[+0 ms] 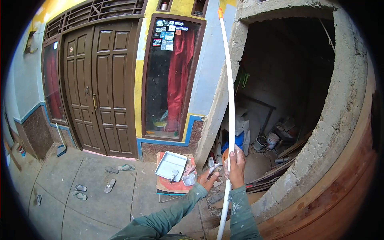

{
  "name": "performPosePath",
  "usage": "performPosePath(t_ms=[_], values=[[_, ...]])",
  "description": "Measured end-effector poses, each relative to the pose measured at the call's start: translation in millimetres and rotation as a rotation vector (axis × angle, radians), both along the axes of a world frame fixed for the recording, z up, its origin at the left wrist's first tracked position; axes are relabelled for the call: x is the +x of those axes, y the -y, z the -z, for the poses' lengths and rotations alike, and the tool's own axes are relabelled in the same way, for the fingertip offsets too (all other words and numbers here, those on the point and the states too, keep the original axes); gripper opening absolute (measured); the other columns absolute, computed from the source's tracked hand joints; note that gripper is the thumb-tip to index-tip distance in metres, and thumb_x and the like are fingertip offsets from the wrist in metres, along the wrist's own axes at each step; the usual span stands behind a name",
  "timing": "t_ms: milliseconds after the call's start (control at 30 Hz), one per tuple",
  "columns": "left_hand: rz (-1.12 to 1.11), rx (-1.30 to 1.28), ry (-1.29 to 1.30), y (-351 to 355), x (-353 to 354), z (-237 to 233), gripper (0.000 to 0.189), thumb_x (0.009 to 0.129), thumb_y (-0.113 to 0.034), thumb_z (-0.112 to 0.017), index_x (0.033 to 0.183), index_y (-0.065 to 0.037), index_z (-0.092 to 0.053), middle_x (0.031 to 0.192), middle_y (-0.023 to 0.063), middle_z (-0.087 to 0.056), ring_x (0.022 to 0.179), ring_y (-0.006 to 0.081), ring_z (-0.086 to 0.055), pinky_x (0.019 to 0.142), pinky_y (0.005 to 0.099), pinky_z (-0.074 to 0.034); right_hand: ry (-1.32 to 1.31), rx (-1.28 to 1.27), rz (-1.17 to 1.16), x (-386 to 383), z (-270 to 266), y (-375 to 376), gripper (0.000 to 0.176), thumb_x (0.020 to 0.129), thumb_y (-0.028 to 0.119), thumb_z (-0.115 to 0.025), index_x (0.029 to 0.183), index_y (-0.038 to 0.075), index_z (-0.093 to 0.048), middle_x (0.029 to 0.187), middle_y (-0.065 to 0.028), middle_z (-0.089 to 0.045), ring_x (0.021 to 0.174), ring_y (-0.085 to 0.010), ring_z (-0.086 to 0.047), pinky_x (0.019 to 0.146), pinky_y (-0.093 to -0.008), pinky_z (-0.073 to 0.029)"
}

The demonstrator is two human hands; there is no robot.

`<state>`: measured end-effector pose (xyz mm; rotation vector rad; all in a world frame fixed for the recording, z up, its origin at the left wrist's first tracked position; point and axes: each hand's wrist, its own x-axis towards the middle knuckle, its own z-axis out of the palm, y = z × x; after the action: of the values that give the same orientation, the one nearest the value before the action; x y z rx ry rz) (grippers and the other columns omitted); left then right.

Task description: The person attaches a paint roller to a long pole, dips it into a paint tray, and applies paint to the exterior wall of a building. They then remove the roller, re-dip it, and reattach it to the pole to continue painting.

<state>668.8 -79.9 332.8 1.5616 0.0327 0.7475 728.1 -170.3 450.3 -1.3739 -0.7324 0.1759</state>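
Note:
A long white pole (230,92) with an orange collar near its top rises from the bottom edge past the top of the view. My right hand (237,166) is wrapped around its lower part. Just left of the pole, my left hand (207,177) is open, its paint-smeared fingers apart and not around the pole. Below and left of it, a paint tray (171,164) with whitish paint sits on a small red-topped stool (163,185). A small clear tub (188,180) stands beside the tray. The pole's upper end is out of view.
A rough concrete doorway (344,88) opens on the right, with buckets (273,141) and boards inside. Ahead are a curtained window (172,80) and brown double doors (100,88). Several sandals (109,185) lie on the paving, and a dustpan (61,150) stands near the doors.

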Motion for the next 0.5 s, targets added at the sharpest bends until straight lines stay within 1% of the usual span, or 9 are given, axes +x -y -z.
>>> performPosePath(t_ms=[200,267,333,367,433,467,500], values=[[0.072,-0.004,-0.036,14,-3,-5,0.048,0.091,-0.032,-0.047,0.130,-0.004,-0.040,0.092,0.0095,-0.063,0.074,0.0134,-0.060,0.066,0.0273,-0.047,0.030,-0.004,0.004,5,0,-2,0.037,0.093,0.027,-0.041,0.125,0.008,-0.039,0.059,0.0012,-0.043,0.042,-0.0045,-0.037,0.032,-0.0200,-0.029],[0.066,0.001,-0.029,13,1,-3,0.049,0.091,-0.034,-0.046,0.130,-0.004,-0.039,0.091,0.0098,-0.062,0.074,0.0129,-0.060,0.067,0.0269,-0.047,0.044,-0.006,0.009,8,11,0,0.037,0.093,0.027,-0.041,0.124,0.008,-0.040,0.059,0.0012,-0.043,0.042,-0.0046,-0.038,0.032,-0.0201,-0.029],[-0.009,0.021,-0.015,8,9,1,0.051,0.092,-0.037,-0.044,0.130,-0.004,-0.039,0.092,0.0105,-0.062,0.079,0.0151,-0.060,0.071,0.0281,-0.046,0.088,-0.003,0.042,13,26,1,0.038,0.093,0.028,-0.041,0.125,0.008,-0.039,0.058,0.0013,-0.043,0.041,-0.0049,-0.037,0.032,-0.0204,-0.029],[-0.010,0.022,-0.015,3,14,1,0.051,0.092,-0.037,-0.044,0.130,-0.004,-0.039,0.092,0.0105,-0.062,0.079,0.0151,-0.060,0.071,0.0281,-0.046,0.088,-0.002,0.041,13,32,6,0.038,0.093,0.028,-0.041,0.125,0.008,-0.039,0.058,0.0013,-0.043,0.041,-0.0049,-0.037,0.032,-0.0204,-0.029],[0.004,0.013,-0.017,-7,23,-9,0.051,0.091,-0.038,-0.043,0.130,-0.005,-0.039,0.099,0.0142,-0.060,0.091,0.0205,-0.059,0.081,0.0307,-0.044,-0.068,-0.038,-0.018,-3,29,17,0.038,0.093,0.029,-0.041,0.125,0.009,-0.038,0.058,0.0009,-0.043,0.039,-0.0054,-0.036,0.031,-0.0206,-0.028],[0.004,0.015,-0.017,-10,28,-14,0.051,0.091,-0.038,-0.043,0.130,-0.005,-0.039,0.099,0.0142,-0.060,0.091,0.0205,-0.059,0.081,0.0307,-0.044,-0.069,-0.036,-0.019,-6,32,19,0.038,0.093,0.029,-0.041,0.125,0.009,-0.038,0.058,0.0009,-0.043,0.039,-0.0054,-0.036,0.031,-0.0206,-0.028],[-0.015,0.064,0.035,-12,31,-22,0.050,0.092,-0.034,-0.043,0.131,-0.004,-0.038,0.101,0.0112,-0.060,0.091,0.0165,-0.057,0.076,0.0275,-0.045,-0.082,-0.041,-0.016,-10,37,20,0.038,0.093,0.029,-0.041,0.125,0.010,-0.038,0.058,0.0008,-0.043,0.038,-0.0055,-0.035,0.031,-0.0207,-0.028]])
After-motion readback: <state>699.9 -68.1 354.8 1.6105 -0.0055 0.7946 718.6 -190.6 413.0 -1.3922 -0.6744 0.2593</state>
